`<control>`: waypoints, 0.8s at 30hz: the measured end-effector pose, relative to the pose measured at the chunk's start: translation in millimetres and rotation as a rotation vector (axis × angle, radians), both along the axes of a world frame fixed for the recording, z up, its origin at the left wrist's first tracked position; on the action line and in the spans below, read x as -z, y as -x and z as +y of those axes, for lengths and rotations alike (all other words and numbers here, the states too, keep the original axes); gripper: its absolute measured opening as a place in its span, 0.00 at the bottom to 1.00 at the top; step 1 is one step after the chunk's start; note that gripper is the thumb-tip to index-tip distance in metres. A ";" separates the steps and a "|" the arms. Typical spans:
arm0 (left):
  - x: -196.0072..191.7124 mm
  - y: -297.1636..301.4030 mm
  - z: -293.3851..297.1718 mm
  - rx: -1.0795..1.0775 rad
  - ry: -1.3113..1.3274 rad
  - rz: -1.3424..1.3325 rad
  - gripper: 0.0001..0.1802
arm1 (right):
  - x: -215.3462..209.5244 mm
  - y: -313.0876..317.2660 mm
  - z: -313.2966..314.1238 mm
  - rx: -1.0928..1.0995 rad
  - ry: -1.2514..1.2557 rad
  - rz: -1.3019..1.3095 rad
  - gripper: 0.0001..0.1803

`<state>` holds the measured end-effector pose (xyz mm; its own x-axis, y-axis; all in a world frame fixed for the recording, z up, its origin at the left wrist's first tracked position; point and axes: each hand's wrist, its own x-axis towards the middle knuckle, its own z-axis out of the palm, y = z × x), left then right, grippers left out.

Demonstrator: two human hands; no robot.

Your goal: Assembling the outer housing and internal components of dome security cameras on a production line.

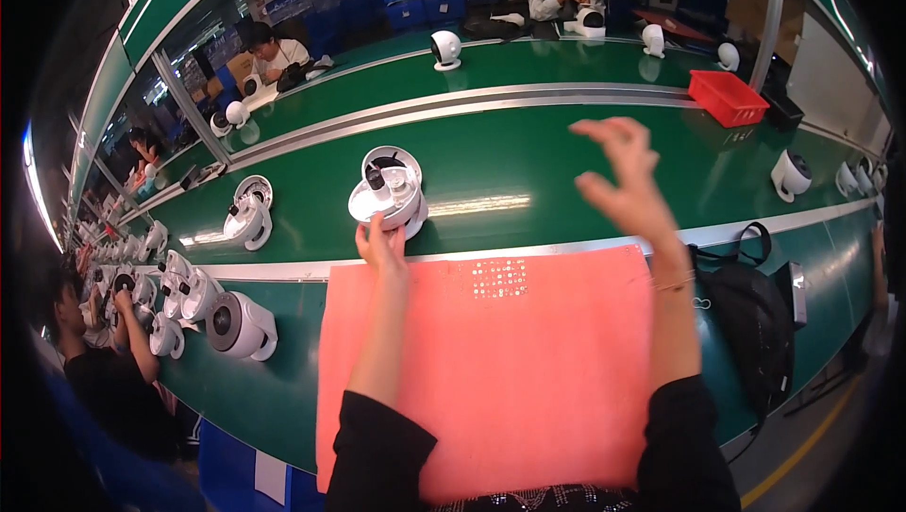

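My left hand (382, 250) grips the lower edge of a white rounded device housing (387, 193) that stands on the green conveyor belt (510, 149). The housing is opened up, with a black cylindrical part and a clear part showing inside. To the right, my right hand (623, 172) is raised over the belt with fingers apart and nothing in them. Below both forearms lies a pink foam mat (528, 370), with a patch of small pale pieces or dots (499, 279) near its far edge; I cannot make out which.
Another opened white housing (250, 213) sits farther left on the belt. A larger white device (243, 326) stands left of the mat, several more behind it. At right are a black bag (746, 323), a red bin (727, 99) and a white device (791, 175). Co-workers sit across and left.
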<state>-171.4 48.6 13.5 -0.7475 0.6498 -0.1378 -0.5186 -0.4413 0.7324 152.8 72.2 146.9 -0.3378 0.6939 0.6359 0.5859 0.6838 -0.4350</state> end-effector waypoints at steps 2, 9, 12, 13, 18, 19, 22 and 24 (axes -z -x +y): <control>-12.8 24.0 -20.6 0.150 0.020 0.036 0.33 | 22.5 47.1 -16.1 -0.190 0.090 -0.030 0.35; -95.7 23.1 -105.1 0.448 0.204 0.206 0.31 | 56.1 85.9 -31.8 -0.242 0.043 -0.035 0.48; -112.2 15.6 -136.4 0.506 0.176 0.191 0.24 | 56.9 86.9 -35.8 -0.305 -0.079 -0.026 0.38; -110.1 21.0 -144.8 0.517 0.164 0.196 0.24 | 57.6 91.4 -36.0 -0.290 -0.208 0.046 0.28; -131.7 4.1 -163.9 0.438 0.226 0.241 0.28 | 49.6 85.3 -37.9 -0.360 -0.364 0.155 0.18; -129.3 3.2 -161.6 0.445 0.242 0.250 0.29 | 45.6 81.5 -40.4 -0.372 -0.392 0.152 0.17; -100.2 34.7 -150.7 0.527 0.213 0.066 0.27 | 15.1 73.6 -58.4 -0.531 -0.345 0.180 0.21; -79.7 57.4 -151.2 0.697 0.146 0.062 0.23 | -1.0 75.8 -71.3 -0.801 -0.144 0.289 0.23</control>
